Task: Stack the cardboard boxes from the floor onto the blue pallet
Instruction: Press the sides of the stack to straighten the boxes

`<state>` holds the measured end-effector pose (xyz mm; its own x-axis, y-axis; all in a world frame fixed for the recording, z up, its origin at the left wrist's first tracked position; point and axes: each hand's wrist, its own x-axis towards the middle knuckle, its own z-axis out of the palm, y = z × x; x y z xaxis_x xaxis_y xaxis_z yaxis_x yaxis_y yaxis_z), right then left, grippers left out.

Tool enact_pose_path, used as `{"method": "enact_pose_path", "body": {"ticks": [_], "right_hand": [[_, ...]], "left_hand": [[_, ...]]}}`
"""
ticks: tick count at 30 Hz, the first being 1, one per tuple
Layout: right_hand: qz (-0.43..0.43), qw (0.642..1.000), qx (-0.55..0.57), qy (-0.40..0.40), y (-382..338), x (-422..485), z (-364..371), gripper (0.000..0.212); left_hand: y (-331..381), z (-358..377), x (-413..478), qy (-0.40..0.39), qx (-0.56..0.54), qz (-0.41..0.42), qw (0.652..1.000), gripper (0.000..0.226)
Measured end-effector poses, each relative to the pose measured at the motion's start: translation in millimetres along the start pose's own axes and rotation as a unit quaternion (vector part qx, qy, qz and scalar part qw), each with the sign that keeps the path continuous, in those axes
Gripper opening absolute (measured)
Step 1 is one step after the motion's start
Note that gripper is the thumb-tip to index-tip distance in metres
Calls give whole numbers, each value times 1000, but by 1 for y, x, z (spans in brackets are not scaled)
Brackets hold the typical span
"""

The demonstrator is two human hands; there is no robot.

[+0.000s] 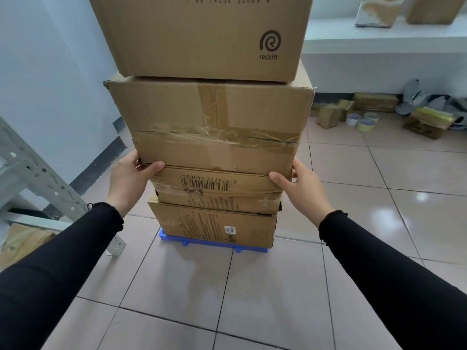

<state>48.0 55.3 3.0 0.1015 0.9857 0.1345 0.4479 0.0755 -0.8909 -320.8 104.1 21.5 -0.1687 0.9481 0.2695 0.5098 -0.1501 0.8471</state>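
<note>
A stack of several cardboard boxes stands on the blue pallet (177, 239), of which only the front edge shows. The bottom box (212, 227) carries a white label. Above it sits a flat box with a barcode (217, 189), then a large taped box (209, 122), and on top a box printed "reckitt" (199, 34) that runs out of the frame. My left hand (131, 176) grips the lower left corner of the large taped box. My right hand (300, 184) grips its lower right corner, thumb on the front face.
A grey metal shelf frame (32, 173) stands at the left with a box (20, 241) under it. At the back right lie small packages (328, 114), tape rolls (364, 121) and a grey bag (424, 99) below a white ledge (379, 34). Tiled floor (227, 299) lies in front.
</note>
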Motion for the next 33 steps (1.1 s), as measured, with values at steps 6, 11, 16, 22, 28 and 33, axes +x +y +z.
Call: {"method": "enact_pose_path", "body": {"ticks": [6, 11, 16, 22, 28, 33], "right_hand": [[-16, 999, -46, -3, 5, 3, 2, 46], [15, 999, 29, -25, 24, -1, 8, 119], [143, 987, 8, -76, 58, -13, 20, 118], [145, 985, -3, -91, 78, -15, 48, 79], [127, 991, 11, -48, 83, -17, 61, 57], [106, 993, -29, -31, 87, -17, 68, 64]], "left_hand": [[-5, 1, 0, -4, -4, -1, 1000, 46], [-29, 4, -8, -23, -11, -39, 999, 97], [-58, 16, -24, -68, 30, -88, 993, 93], [-69, 31, -25, -123, 81, -136, 980, 61], [-83, 30, -16, -124, 117, -132, 976, 61], [-89, 32, -14, -117, 130, -113, 978, 57]]}}
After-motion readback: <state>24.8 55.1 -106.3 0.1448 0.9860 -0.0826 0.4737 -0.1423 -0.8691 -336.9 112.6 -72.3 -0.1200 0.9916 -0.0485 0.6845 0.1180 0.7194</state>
